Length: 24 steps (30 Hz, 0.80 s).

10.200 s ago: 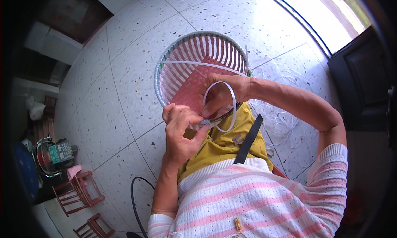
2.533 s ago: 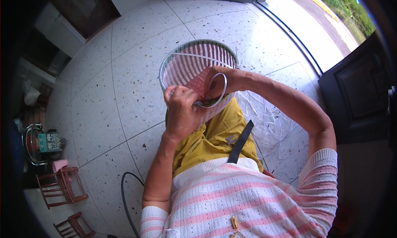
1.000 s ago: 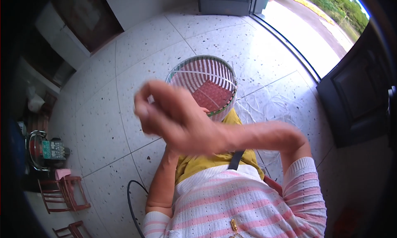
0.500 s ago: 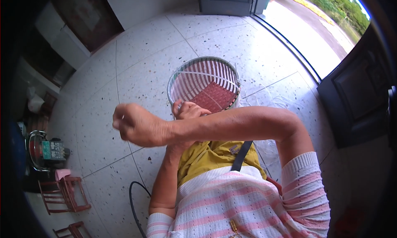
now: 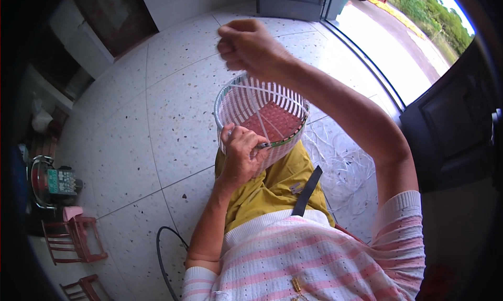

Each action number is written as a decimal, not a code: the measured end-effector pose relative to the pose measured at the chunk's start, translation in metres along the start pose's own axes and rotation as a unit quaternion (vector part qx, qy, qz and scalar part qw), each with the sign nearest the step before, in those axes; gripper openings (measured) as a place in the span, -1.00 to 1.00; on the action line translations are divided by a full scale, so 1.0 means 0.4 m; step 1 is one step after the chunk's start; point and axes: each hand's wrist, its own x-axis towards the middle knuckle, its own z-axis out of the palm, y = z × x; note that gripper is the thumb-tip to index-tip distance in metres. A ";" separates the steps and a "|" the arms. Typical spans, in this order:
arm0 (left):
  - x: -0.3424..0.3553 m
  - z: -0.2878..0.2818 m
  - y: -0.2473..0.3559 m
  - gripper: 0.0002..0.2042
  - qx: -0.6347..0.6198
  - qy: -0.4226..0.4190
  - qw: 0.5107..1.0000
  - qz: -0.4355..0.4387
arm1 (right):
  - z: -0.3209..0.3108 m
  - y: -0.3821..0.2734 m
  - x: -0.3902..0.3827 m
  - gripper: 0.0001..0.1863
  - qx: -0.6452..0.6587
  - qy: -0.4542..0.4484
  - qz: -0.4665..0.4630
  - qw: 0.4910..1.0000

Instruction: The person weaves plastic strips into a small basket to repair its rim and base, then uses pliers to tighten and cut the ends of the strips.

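Note:
A woven basket point(image 5: 287, 124) with white and pink strip walls, a reddish woven bottom and a green-edged rim rests against my knees, its mouth facing up. My left hand point(image 5: 242, 148) grips its near rim, fingers over the edge. By the thumb a small dark, metal-looking piece point(image 5: 263, 145) pokes out; its kind I cannot make out. Thin white strips point(image 5: 257, 106) cross the basket's mouth. Above the far rim, my right hand point(image 5: 246, 45) is raised and closed, slightly blurred; what its fingers hold is hidden.
Loose white strips point(image 5: 343, 167) lie tangled on the tiled floor at the right. A dark door point(image 5: 445, 112) stands by the open doorway. Small wooden chairs point(image 5: 76, 241) are at the left. A black cable point(image 5: 160, 254) curves beside me, and a black strap point(image 5: 308, 191) lies over my yellow trousers.
My right hand has swung from the left, in front of my left forearm, up and away past the basket's far rim. My left hand stays at the near rim, now fully visible.

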 end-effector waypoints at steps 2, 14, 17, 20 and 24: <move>-0.004 0.007 0.007 -0.88 0.007 0.009 1.000 0.001 | -0.066 -0.008 0.003 -0.80 -0.028 -0.014 0.012 0.999; -0.014 0.010 0.020 -0.83 -0.024 0.007 1.000 -0.014 | -0.146 0.076 -0.129 -0.78 -0.202 -0.117 0.044 0.971; -0.011 0.005 0.021 -0.80 -0.039 0.009 0.998 -0.046 | -0.157 0.074 -0.143 -0.76 -0.220 -0.102 0.038 0.969; -0.010 0.008 0.021 -0.78 -0.020 0.007 0.999 -0.029 | -0.172 0.077 -0.143 -0.73 -0.157 -0.036 0.057 0.985; -0.014 0.002 0.012 -0.80 -0.009 0.007 1.000 -0.020 | -0.168 0.068 -0.166 -0.64 -0.064 0.035 0.041 0.996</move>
